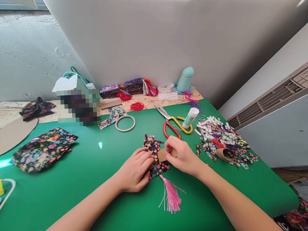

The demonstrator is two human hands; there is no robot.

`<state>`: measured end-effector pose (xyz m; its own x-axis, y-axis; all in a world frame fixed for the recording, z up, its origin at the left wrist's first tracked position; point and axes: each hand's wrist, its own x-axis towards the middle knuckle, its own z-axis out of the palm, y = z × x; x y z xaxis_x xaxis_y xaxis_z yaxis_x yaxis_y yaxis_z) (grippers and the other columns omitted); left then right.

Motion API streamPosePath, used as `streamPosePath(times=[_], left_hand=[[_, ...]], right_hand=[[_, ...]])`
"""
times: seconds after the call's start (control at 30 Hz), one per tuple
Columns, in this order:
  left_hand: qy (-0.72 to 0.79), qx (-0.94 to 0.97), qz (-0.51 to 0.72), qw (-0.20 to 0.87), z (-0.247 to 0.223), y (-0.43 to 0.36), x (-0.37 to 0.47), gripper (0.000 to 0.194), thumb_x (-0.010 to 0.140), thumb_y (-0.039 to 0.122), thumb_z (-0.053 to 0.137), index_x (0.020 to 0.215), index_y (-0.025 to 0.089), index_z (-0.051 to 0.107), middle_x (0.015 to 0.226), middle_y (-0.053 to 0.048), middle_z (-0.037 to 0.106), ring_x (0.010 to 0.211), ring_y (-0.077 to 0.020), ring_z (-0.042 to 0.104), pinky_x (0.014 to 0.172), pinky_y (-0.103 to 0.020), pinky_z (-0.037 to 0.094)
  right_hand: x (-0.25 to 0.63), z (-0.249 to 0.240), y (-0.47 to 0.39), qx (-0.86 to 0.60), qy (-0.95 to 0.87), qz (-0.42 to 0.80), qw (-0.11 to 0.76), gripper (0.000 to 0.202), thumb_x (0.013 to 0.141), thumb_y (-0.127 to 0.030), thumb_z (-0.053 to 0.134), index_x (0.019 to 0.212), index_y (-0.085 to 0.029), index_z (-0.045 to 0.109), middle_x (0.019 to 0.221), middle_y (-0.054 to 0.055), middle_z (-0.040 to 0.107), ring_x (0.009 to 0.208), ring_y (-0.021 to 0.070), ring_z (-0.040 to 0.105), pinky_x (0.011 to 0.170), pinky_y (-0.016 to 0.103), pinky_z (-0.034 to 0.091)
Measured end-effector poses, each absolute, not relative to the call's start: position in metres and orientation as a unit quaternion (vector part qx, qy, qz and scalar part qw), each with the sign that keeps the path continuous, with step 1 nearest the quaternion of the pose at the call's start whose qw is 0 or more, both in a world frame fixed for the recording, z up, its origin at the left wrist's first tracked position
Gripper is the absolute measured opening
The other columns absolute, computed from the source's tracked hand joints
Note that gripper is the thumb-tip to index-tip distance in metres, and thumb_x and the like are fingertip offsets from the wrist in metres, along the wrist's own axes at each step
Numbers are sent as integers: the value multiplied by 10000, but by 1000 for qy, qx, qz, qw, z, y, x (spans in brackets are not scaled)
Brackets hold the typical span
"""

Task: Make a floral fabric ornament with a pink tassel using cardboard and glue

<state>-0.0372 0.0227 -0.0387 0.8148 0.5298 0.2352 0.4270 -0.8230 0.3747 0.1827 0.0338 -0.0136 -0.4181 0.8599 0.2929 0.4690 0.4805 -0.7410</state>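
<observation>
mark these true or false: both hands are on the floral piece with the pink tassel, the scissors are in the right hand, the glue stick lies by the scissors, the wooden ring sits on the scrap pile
1. Both the left hand and right hand are on the floral piece with the pink tassel: true.
2. The scissors are in the right hand: false, they lie on the green mat beyond it.
3. The glue stick lies by the scissors: true.
4. The wooden ring sits on the scrap pile: false, it lies on the mat, left of the scissors.
</observation>
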Motion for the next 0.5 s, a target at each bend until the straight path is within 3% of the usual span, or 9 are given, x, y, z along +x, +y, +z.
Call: streamPosePath(times=[0.2,0.37,0.5], left_hand=[[254,941,166,147,-39,23,-38,276,771,144,415,1038,167,478,1010,-106,594,981,-235,551,1038,-487,327],[253,943,166,142,-37,22,-38,297,762,143,423,1052,171,480,1040,-107,601,996,-233,552,1043,-482,328],[255,942,163,146,-36,23,-37,302,752,141,425,1045,176,489,1004,-100,605,963,-230,559,1036,-490,334]], right_hand=[[184,-9,32,-426,-790,279,341,239,667,8,454,714,-213,380,701,-23,437,627,126,425,586,233,354],[181,-8,32,-434,-771,265,384,182,741,-37,477,746,-211,422,722,-8,483,677,144,472,643,256,389],[178,-11,32,-422,-780,285,364,181,756,-39,463,757,-216,422,742,-3,481,693,147,482,640,257,396]])
